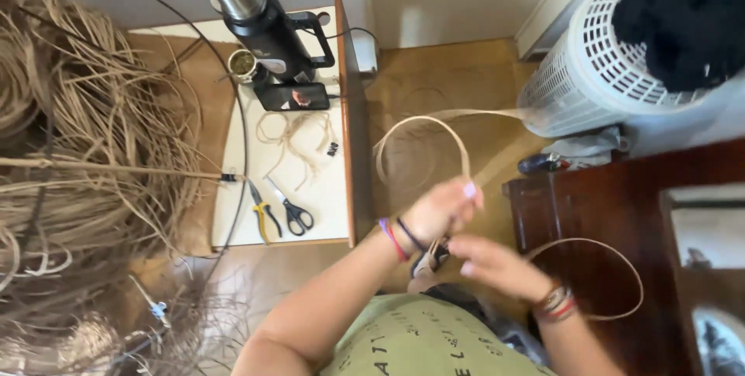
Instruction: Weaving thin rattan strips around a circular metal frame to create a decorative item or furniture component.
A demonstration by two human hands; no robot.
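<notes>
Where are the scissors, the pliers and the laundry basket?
Scissors [293, 210]: head view, on the pivot above the black handles.
Pliers [264, 217]: head view, on the yellow handles.
Laundry basket [578, 73]: head view, on its white perforated wall.

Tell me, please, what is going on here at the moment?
A person is working a long flat strip of cane with both bare hands. The left hand pinches the strip where it loops up over the floor, and the right hand holds it lower down. Scissors and pliers lie on the white table, beside heaps of raw fibre.
</notes>
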